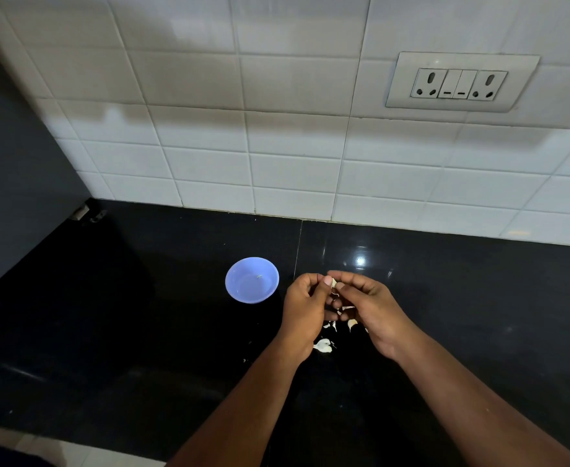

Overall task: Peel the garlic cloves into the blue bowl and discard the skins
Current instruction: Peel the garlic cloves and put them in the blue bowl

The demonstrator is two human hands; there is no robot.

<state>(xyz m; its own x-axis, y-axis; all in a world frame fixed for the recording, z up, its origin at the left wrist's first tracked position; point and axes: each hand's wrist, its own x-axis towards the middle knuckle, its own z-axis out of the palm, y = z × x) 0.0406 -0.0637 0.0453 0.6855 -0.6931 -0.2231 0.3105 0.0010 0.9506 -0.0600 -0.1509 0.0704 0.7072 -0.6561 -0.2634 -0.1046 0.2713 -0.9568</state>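
1. The fingers (327,280) of both hands meet on one garlic clove (333,283), pinched between the thumb and fingertips of the left hand (305,306) and the thumb and fingertips of the right hand (369,306); both sets of fingers are curled round it (little of the clove shows between them).
2. The clove is held in the air just to the right of the blue bowl (252,280), above the black tabletop (142,315).
3. Loose skins (323,345) lie on the tabletop under and just nearer than the hands, to the right of the bowl and on its near side.
4. The bowl looks nearly empty, with only a small pale fleck inside; what that fleck is I cannot tell.
5. Judged from this, the step in hand is stripping the skin from this clove, and the task is at an early stage.
6. The next move calls for pulling the skin free, then carrying the bare clove left over the bowl and letting it drop in; the scattered skins will need gathering for discarding.
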